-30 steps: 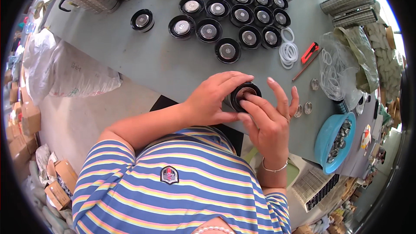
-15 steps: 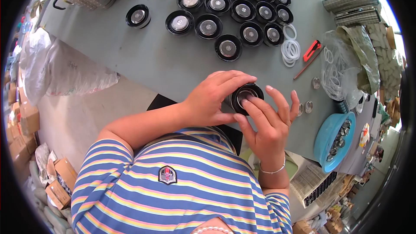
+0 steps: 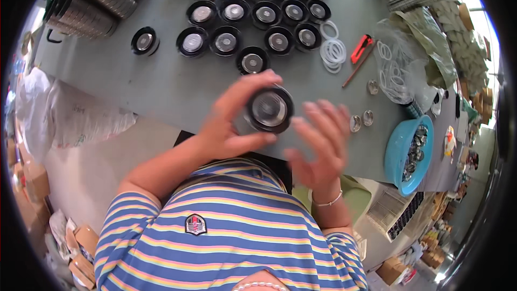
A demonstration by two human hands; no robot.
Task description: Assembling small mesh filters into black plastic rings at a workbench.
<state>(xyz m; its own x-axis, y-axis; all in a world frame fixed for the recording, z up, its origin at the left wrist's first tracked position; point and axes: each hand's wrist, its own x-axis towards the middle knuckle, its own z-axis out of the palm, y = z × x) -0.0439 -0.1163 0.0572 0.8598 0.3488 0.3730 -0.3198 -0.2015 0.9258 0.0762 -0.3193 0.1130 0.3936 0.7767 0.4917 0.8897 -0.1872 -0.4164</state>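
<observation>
My left hand (image 3: 216,125) was clamped on a black-rimmed round piece (image 3: 269,109), thumb at its lower edge and fingers over its upper edge, with the open face and the shiny disc inside turned up toward me. I had it above the grey tabletop (image 3: 177,91), close to the table's near edge. My right hand (image 3: 321,148) hung just to its right, blurred, its fingers loosely spread and thumb apart; I couldn't tell whether a fingertip touched the rim. Beyond my left fingertips, the nearest standing piece (image 3: 252,62) was close, at the front of rows of similar pieces (image 3: 234,9), so forward room was tight. Leftward, a wide stretch of table ran to a lone piece (image 3: 145,41). Past my right hand came two small metal rings (image 3: 355,123), then a blue basin (image 3: 395,151) at the table's right edge
</observation>
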